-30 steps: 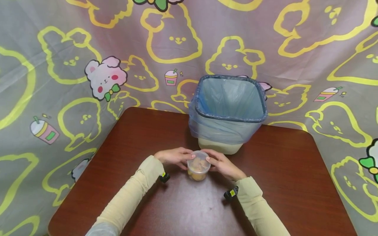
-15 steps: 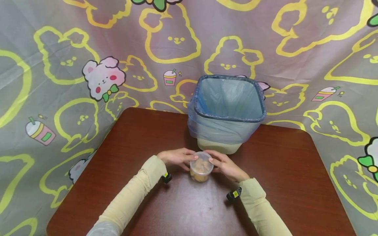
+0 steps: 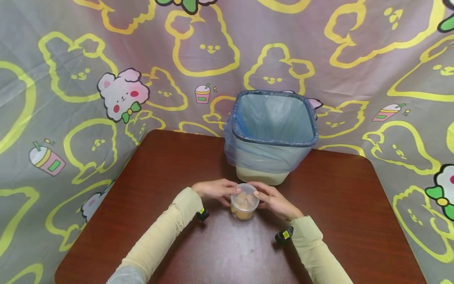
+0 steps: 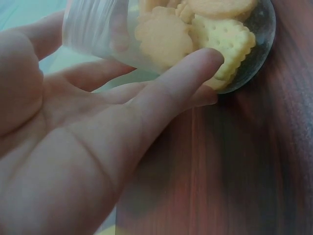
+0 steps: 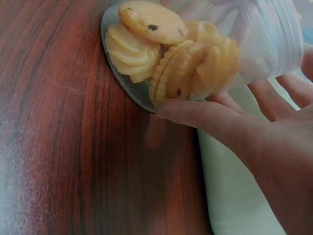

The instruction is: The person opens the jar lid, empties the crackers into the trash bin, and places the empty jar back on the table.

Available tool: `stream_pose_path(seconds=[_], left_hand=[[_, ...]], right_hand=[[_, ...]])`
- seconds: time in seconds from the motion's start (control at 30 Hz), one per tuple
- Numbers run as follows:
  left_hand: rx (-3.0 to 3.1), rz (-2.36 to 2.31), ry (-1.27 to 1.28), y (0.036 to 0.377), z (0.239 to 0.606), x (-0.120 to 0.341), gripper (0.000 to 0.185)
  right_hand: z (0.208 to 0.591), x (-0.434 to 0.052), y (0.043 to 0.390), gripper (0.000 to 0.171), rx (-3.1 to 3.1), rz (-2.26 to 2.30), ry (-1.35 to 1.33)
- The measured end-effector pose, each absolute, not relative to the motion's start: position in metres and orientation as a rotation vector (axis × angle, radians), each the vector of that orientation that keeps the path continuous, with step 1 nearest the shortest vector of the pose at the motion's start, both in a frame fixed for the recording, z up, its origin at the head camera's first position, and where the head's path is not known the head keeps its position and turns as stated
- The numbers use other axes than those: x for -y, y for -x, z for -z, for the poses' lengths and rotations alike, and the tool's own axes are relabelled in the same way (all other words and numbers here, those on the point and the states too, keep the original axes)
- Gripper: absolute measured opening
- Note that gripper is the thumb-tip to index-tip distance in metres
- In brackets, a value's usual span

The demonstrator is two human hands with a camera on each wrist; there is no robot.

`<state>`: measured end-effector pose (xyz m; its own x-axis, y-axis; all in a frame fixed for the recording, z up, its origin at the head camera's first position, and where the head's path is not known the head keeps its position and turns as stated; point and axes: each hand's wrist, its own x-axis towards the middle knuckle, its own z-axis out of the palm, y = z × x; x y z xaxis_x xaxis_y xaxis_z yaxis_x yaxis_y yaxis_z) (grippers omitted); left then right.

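A clear plastic jar (image 3: 244,202) with a lid (image 3: 245,195) stands near the middle of the table, several cookies inside. My left hand (image 3: 217,191) holds its left side, and from the other side my right hand (image 3: 274,199) holds it too. Fingertips of both hands lie at the lid's edge in the head view. Up close in the left wrist view, a square scalloped cracker (image 4: 222,41) and round cookies press against the clear wall. Swirled cookies (image 5: 129,51) and a speckled round cookie (image 5: 152,23) show in the right wrist view.
A pale bin (image 3: 262,175) lined with a blue plastic bag (image 3: 266,156) stands just behind the hands, its mouth facing up. The dark red-brown wooden table (image 3: 170,165) has rounded corners. A patterned cloth (image 3: 213,35) hangs behind and at both sides.
Both hands and the jar have shifted slightly to the right, still together. The head view has turned a little, so the bin and cloth sit slightly further left.
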<state>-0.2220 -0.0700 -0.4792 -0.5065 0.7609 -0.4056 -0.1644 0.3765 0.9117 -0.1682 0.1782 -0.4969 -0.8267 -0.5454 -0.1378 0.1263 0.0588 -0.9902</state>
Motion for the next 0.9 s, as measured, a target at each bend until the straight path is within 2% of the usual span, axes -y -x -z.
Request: stream_pose_path(seconds=[0.9], left_hand=[[-1.661, -1.284, -0.518, 0.221, 0.483, 0.048, 0.042]], right_hand=[[0.497, -0.199, 0.157, 0.051, -1.832, 1.859, 0.41]])
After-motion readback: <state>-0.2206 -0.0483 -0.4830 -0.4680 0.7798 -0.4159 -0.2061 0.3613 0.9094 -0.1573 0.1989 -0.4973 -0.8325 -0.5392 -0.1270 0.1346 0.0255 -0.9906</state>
